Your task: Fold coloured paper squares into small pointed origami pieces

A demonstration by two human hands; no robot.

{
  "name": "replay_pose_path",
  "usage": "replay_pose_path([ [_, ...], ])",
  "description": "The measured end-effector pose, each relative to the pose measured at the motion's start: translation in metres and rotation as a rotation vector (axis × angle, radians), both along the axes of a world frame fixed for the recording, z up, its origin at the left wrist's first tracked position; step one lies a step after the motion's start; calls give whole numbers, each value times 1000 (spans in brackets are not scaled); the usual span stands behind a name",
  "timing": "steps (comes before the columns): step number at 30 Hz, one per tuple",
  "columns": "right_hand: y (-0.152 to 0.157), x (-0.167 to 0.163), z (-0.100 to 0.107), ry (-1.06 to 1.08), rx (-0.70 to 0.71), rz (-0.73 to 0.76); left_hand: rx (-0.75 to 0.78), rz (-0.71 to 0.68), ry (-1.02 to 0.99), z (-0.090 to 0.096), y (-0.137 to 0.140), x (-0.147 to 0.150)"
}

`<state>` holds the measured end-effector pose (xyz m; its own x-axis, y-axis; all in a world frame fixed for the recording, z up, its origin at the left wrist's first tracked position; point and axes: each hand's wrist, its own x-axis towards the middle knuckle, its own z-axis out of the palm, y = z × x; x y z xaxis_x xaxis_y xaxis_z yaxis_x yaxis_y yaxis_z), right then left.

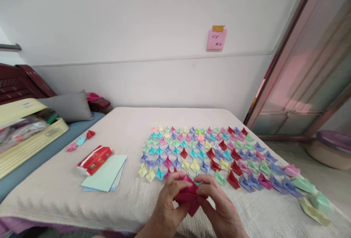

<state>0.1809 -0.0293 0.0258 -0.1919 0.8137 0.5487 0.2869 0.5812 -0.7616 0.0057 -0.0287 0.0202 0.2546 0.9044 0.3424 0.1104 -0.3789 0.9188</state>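
Between my two hands is a folded magenta paper boat [191, 198], held a little above the near part of the covered table. My left hand [170, 198] grips its left side, thumb below and fingers on top. On its right side, my right hand [216, 203] pinches the paper between thumb and fingers. Parts of the folds are hidden behind my fingers. Just beyond my hands lie many rows of small folded paper boats [195, 165] in yellow, blue, green, red and pink.
A stack of coloured paper sheets [105, 176] lies at the left beside a red tissue pack [95, 159]. Farther left are a few small folded papers [81, 141] and an open cream case [33, 135]. A pink note [216, 40] is taped to the wall.
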Motion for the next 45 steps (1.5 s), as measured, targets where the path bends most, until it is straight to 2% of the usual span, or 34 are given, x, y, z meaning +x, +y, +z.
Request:
replay_pose_path([
  [6,0,-1,5,74,-121,20,16,-41,59,2,0,0],
  [11,4,-4,3,182,-369,85,23,-4,50,-1,3,1],
  [15,11,-5,-8,345,-605,97,-199,-35,-82,-1,6,1],
  [17,13,-5,-12,396,-672,92,-317,-65,-168,-1,7,1],
  [20,14,-6,-13,416,-727,82,-411,-79,-243,-3,9,2],
  [27,15,-3,-10,504,-787,78,-460,-44,-247,-5,11,0],
  [33,15,5,-9,526,-688,76,-465,8,-275,3,9,-3],
  [37,14,7,-11,508,-701,132,-468,-12,-306,2,8,-4],
  [45,16,9,-10,448,-700,156,-382,-26,-164,10,8,-6],
])
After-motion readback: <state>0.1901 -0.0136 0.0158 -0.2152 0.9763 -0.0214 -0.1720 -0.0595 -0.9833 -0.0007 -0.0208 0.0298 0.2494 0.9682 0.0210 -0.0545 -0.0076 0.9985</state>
